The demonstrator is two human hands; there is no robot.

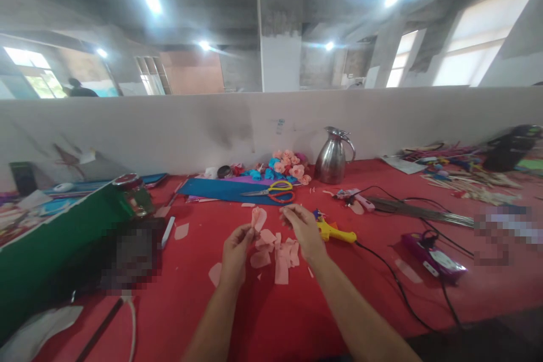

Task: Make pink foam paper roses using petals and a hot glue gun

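My left hand (236, 247) is closed in a pinch on a pink paper petal (258, 218), held upright just above the red table (297, 317). My right hand (300, 224) hovers beside it with fingers curled together; whether anything is in them is not visible. Under both hands lies a small pile of cut pink paper pieces (275, 251). A yellow glue gun (335, 232) rests just right of my right hand, its black cord trailing toward the table's front.
Yellow-handled scissors (274, 189) lie on a blue sheet (224, 189). Behind stand finished paper flowers (288, 167) and a steel jug (333, 156). A purple device (430, 257), thin wires (419, 209) and craft clutter sit right; a green board (55, 237) stands left.
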